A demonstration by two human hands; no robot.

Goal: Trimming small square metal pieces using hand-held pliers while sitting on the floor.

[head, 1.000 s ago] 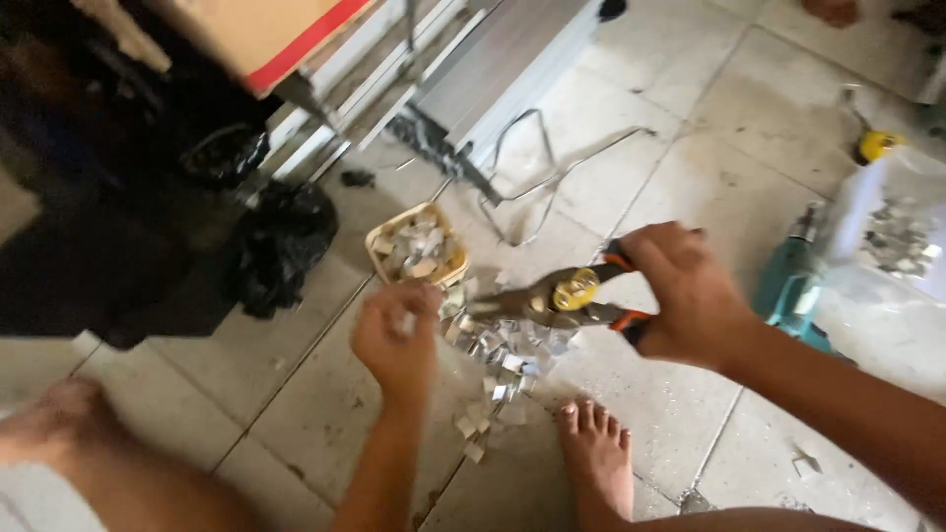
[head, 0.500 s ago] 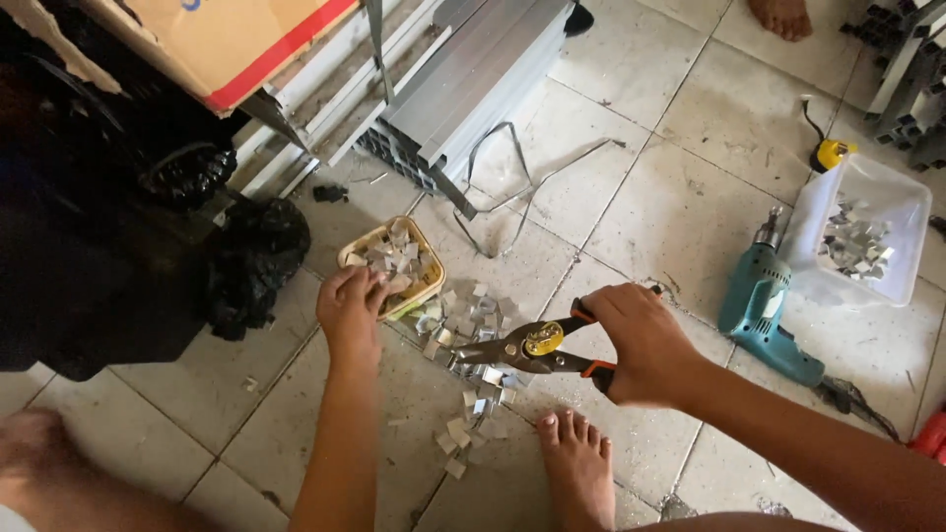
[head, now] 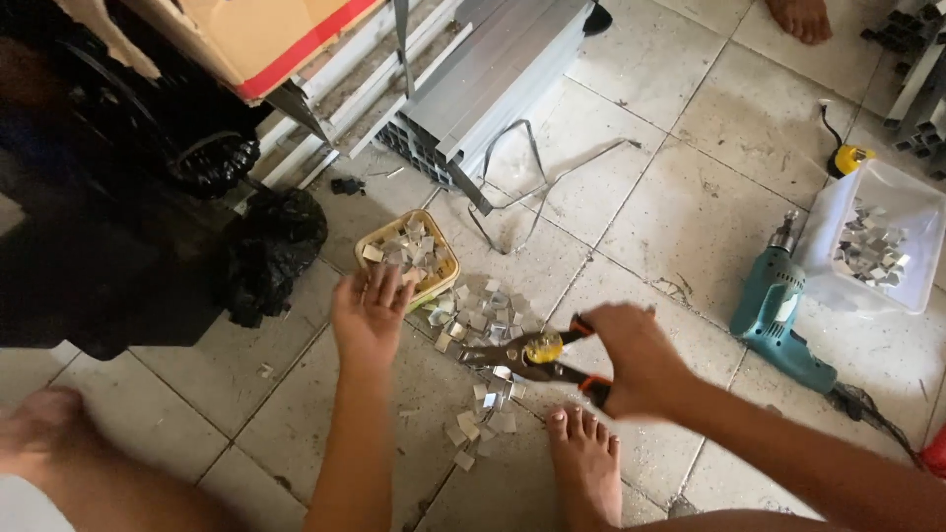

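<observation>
My right hand (head: 636,360) grips the orange-and-black handles of metal snips (head: 532,357), jaws pointing left over a scatter of small cut metal squares (head: 483,325) on the tiled floor. My left hand (head: 370,310) is spread, fingers apart, at the near edge of a small yellow basket (head: 439,286) filled with more metal squares. It holds nothing that I can see. My bare right foot (head: 584,463) rests just below the snips, and my left foot (head: 44,419) shows at the lower left.
A teal power drill (head: 778,320) lies to the right beside a white tub (head: 907,212) of metal pieces. Long aluminium profiles (head: 493,74) and a bent metal strip lie ahead. A black bag (head: 271,246) sits left of the basket. Another person's foot (head: 803,18) shows at top.
My left hand moved forward from the pile to the yellow basket and opened. The snips stayed in my right hand over the scraps. The view shifted, bringing the drill and white tub fully in.
</observation>
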